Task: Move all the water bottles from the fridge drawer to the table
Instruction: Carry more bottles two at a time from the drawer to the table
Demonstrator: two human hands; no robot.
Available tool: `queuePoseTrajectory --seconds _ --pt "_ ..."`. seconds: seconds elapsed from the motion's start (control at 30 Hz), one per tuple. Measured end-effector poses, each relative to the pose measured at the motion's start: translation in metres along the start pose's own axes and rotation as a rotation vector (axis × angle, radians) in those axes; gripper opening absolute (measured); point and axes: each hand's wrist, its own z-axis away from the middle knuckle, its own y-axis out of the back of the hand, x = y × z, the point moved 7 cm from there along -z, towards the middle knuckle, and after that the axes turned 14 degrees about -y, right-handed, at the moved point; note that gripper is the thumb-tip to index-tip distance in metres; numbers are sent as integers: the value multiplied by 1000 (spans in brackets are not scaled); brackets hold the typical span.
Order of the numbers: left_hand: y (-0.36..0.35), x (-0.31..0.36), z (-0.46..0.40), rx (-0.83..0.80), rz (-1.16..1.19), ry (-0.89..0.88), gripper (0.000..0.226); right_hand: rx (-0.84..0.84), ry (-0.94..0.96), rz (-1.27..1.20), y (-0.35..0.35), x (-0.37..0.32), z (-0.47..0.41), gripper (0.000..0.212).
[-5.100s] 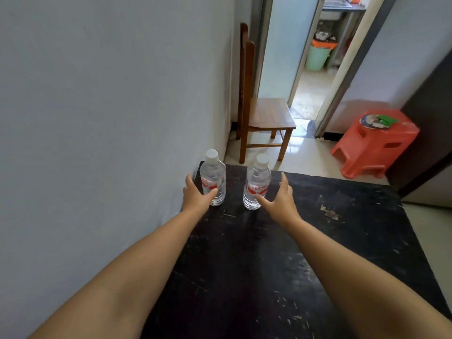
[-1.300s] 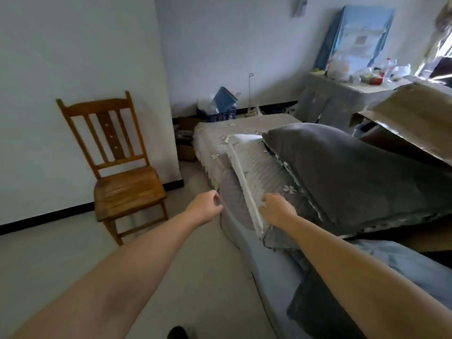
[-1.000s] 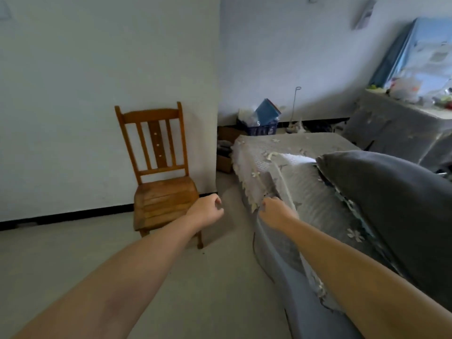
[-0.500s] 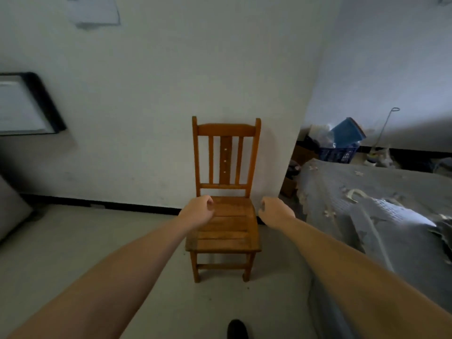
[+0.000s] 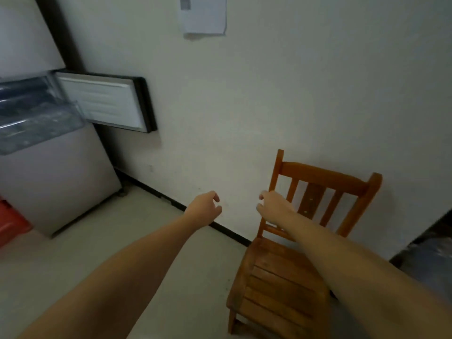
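The clear fridge drawer [image 5: 36, 118] is sticking out of the fridge [image 5: 56, 182] at far left, its small door [image 5: 105, 104] swung open against the wall; I cannot tell whether bottles are lying inside. Both arms are reaching forward, the left hand [image 5: 204, 207] and right hand [image 5: 275, 206] loosely curled, gripping nothing. A wooden chair [image 5: 291, 260] is standing beneath the right arm.

2 hands: left hand [image 5: 204, 208], right hand [image 5: 274, 207]. 1 wooden chair [image 5: 288, 260], 1 fridge [image 5: 49, 133], 1 open drawer [image 5: 34, 118], 1 wall paper [image 5: 204, 14].
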Motion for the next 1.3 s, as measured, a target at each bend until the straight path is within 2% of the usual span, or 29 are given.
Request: queuePoseTrajectory --seconds 0.3,0.47,0.67,0.8,0.97,1.13,1.3 --pt "71 -136 -50 151 2 193 20 -113 249 103 -51 -158 -96 40" --pt "135 -224 -89 214 -7 239 23 -104 315 114 -68 -265 -154 41" --pt "219 -316 -127 195 0 251 21 -99 363 102 -73 -395 -214 40" --pt "279 -379 -139 271 -18 305 24 -92 410 79 -81 -478 -242 38" --pt "320 -454 -151 311 -28 399 25 -135 468 107 -106 -558 -272 37" --pt "358 -515 -184 307 -48 416 26 -162 517 141 -127 -642 -324 38" --pt "420 -591 -220 392 -49 506 28 -159 652 134 -138 -752 -375 37"
